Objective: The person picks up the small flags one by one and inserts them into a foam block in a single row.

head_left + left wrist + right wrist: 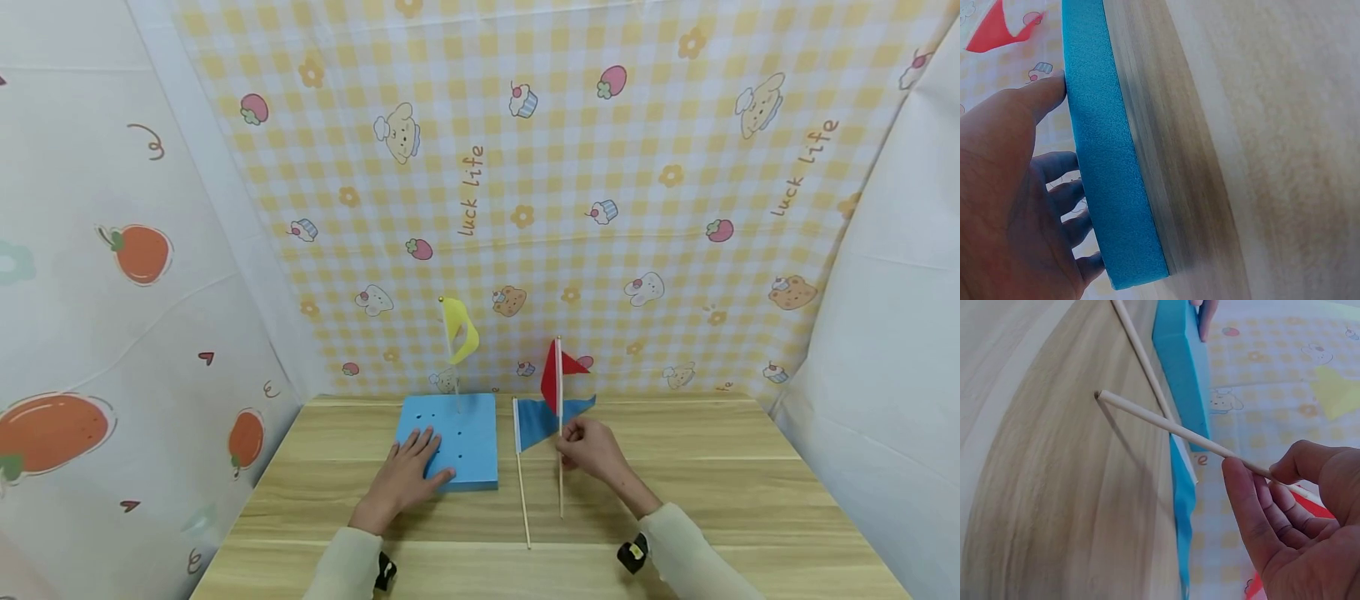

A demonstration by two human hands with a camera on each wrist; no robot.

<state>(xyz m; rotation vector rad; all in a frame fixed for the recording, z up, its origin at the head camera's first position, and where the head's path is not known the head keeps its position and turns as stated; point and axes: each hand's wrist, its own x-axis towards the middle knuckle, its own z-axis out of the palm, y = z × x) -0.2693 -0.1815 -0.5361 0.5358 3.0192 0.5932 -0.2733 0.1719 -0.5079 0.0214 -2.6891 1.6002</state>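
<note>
My left hand rests with spread fingers on top of a blue foam block that has several small holes. In the left wrist view the fingertips lie along the upper edge of the block. A yellow flag stands upright in the block near its back edge. My right hand pinches the wooden stick of a red flag between thumb and fingers. The stick's bare lower end hangs above the table in the right wrist view. A blue flag lies flat between the block and my right hand.
Everything is on a wood-grain table. A yellow checked cloth hangs behind its back edge. White cloths hang at the left and right sides.
</note>
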